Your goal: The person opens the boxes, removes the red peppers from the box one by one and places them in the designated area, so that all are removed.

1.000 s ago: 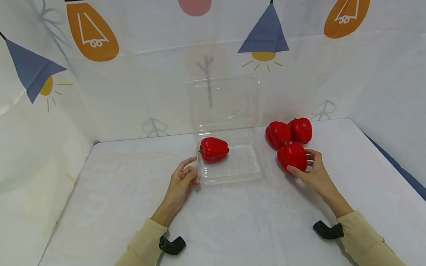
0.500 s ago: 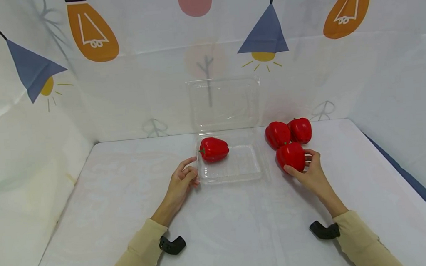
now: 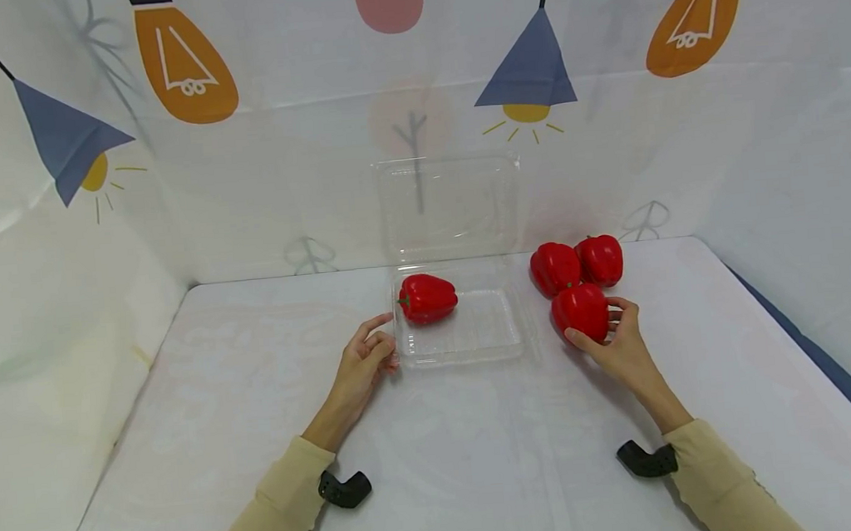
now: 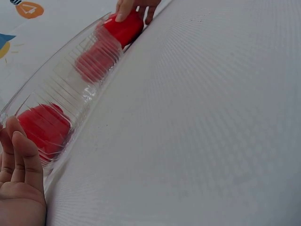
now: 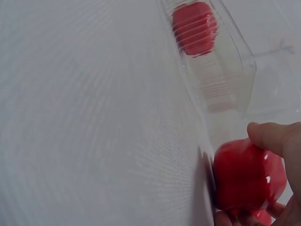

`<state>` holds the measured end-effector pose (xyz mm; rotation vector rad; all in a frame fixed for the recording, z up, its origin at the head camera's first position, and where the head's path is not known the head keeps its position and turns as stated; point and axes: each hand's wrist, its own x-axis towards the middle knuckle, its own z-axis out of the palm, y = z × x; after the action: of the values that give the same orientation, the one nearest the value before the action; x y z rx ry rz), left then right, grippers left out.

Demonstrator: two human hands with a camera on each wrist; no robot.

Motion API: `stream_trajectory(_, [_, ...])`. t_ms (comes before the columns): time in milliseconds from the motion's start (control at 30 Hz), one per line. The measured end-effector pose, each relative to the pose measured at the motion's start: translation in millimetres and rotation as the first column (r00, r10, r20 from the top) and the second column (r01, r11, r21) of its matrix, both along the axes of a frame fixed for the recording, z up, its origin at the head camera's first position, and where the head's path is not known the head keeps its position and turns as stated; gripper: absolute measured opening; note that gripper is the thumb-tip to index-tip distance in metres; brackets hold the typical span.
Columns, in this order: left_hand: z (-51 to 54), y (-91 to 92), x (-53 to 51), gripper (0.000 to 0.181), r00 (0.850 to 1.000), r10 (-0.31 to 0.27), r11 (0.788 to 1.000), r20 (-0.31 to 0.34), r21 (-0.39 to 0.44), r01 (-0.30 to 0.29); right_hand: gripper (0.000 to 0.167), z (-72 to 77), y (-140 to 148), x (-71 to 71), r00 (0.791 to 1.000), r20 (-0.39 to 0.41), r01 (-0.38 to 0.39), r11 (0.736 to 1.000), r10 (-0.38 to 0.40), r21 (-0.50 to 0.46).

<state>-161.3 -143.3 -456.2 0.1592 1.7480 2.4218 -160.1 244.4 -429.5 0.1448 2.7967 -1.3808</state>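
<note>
A clear plastic clamshell container (image 3: 477, 353) stands with its lid up, and one red bell pepper (image 3: 428, 299) lies on its side at the left inside it. My left hand (image 3: 364, 362) touches the container's left side with its fingers. In the left wrist view, those fingers (image 4: 32, 165) stand up against the clear wall. To the right of the container, my right hand (image 3: 619, 342) grips another red bell pepper (image 3: 579, 312), thumb at the near side and fingers round the right. That pepper's lower side is hidden in the right wrist view.
Two more red bell peppers, one to the left (image 3: 555, 269) and one to the right (image 3: 601, 260), sit just behind the gripped one. The container's raised lid (image 3: 451, 205) stands before the printed back cloth. A white cloth (image 3: 455, 455) covers the table.
My right hand has shifted slightly left with the gripped bell pepper, mostly in the first half second. The left hand and the container have stayed in place.
</note>
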Motion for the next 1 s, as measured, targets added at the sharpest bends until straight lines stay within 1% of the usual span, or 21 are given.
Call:
stream_trajectory(333, [-0.8, -0.2, -0.1, 0.049, 1.000, -0.005, 1.000, -0.010, 0.002, 0.005, 0.092, -3.7, -0.7, -0.2, 0.998, -0.064, 0.001, 1.000, 0.001, 0.028])
stream_trajectory(633, [0.9, -0.2, 0.6, 0.048, 1.000, -0.008, 1.000, -0.003, 0.005, 0.008, 0.092, -6.6, -3.3, -0.4, 0.996, -0.090, 0.003, 0.999, 0.002, 0.049])
stream_trajectory(1000, [0.3, -0.6, 0.1, 0.048, 1.000, -0.007, 1.000, 0.002, 0.003, 0.007, 0.091, -7.7, -5.5, 0.3, 0.994, -0.111, -0.012, 0.999, 0.017, 0.045])
